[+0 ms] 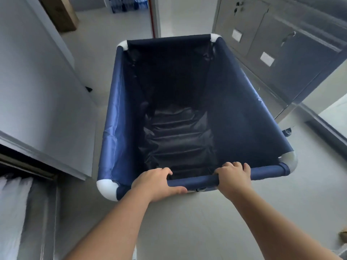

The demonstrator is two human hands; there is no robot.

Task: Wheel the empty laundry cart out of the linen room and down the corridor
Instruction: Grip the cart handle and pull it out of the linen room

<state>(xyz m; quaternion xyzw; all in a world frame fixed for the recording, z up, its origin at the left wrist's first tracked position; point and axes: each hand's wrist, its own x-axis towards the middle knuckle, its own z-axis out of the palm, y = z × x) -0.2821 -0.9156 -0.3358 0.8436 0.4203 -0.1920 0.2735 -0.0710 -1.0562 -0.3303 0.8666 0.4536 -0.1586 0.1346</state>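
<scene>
The laundry cart (116,113) fills the middle of the view: a deep navy fabric bag hung on a tube frame with white corner pieces. Nothing lies inside it; only the dark wrinkled lining shows at the bottom. My left hand (157,182) is closed over the near top rail, left of centre. My right hand (234,176) grips the same rail further right. Both forearms reach in from the bottom edge. One cart wheel (287,131) peeks out at the right side.
A grey wall (37,81) runs close along the cart's left side. Metal cabinets (272,53) with labels and handles line the right. Ahead, a doorway (131,19) opens onto pale floor, with a wooden door frame (62,14) at its left and blue packages beyond.
</scene>
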